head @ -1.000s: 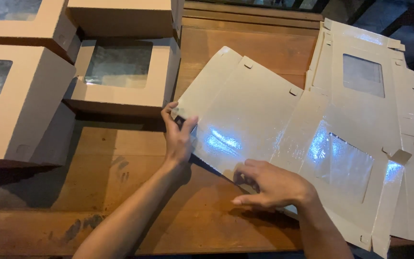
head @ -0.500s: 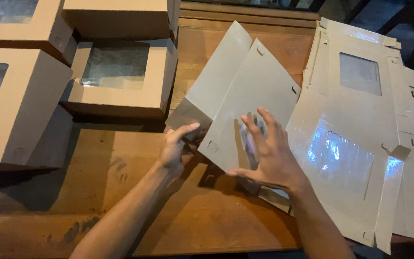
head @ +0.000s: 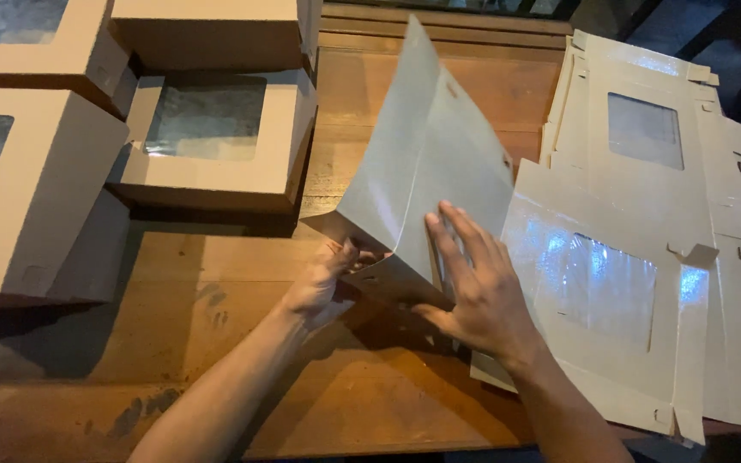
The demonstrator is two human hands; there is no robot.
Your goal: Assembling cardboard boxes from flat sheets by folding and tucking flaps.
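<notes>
The raised box blank (head: pixel 426 163) runs toward 12 o'clock; left hand (head: pixel 323 287) pinches its 7 o'clock corner — right hand (head: pixel 478 287), fingers spread, presses its base, equally near.

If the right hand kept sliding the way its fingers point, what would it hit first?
The right hand already lies flat on the raised cardboard panel, fingers pointing up and away. Going on, it would probably only run further up that panel; depth is hard to judge.
</notes>
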